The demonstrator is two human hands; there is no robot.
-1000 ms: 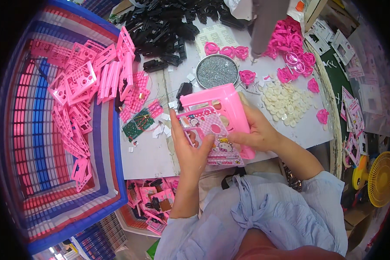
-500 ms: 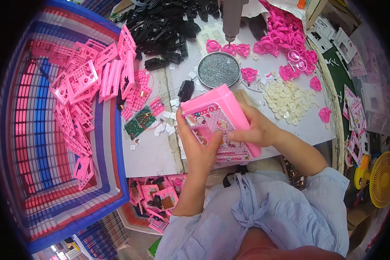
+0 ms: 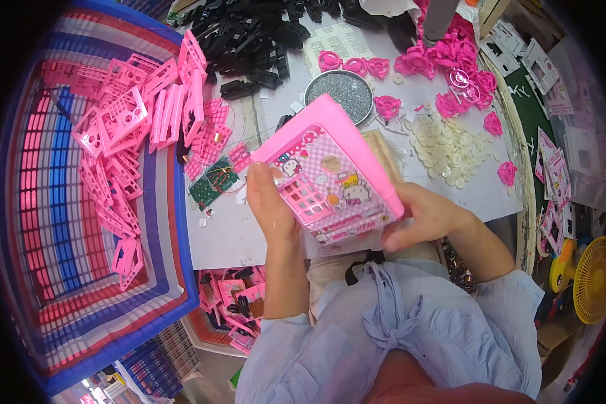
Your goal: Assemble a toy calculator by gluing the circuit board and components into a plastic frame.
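A pink plastic toy casing is held up over the table's near edge, its printed cartoon face turned toward me. That face has a checkered print and a grid of square cutouts. My left hand grips the casing's left side, thumb up along the edge. On the lower right side my right hand holds it, thumb near the bottom corner and other fingers partly hidden. Behind the casing sits a round tin of small metal screws. Left of my left hand lies a green circuit board with wires.
A striped basket at left holds pink panels. Black parts pile at the back. A grey power screwdriver hangs near pink rings. White discs lie right; a yellow fan stands beyond the table.
The casing has tilted so its printed face shows more fully. My thumbs have moved off that face to its sides. The hanging screwdriver has shifted right and up.
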